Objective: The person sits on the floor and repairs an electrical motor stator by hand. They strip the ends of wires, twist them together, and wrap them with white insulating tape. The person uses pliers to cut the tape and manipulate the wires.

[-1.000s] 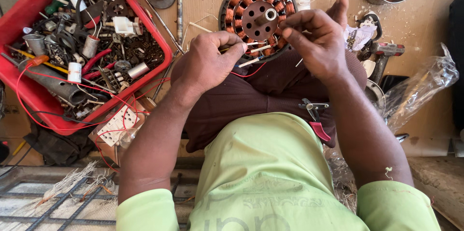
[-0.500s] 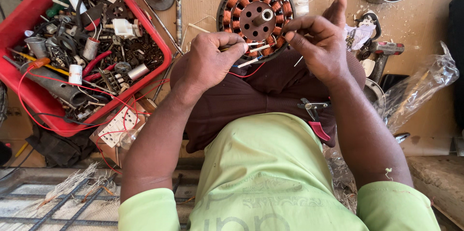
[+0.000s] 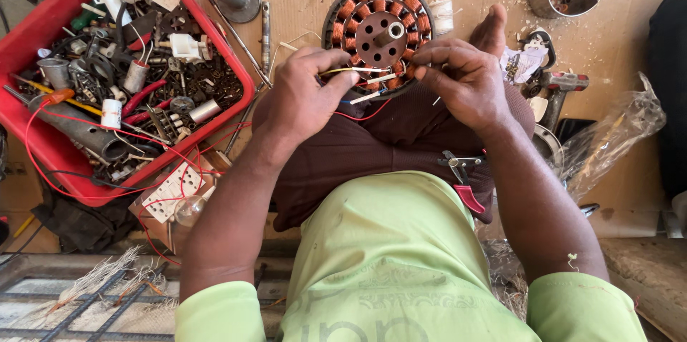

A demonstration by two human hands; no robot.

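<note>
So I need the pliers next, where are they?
In the head view, the red-handled pliers lie on the person's lap at their right side, just below the right hand and forearm.

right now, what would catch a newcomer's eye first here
Probably the round motor stator with copper coils, top centre on the cardboard, where the left hand and right hand pinch thin wires between them. Next, the red tray at left, crammed with metal parts and red cable.
</note>
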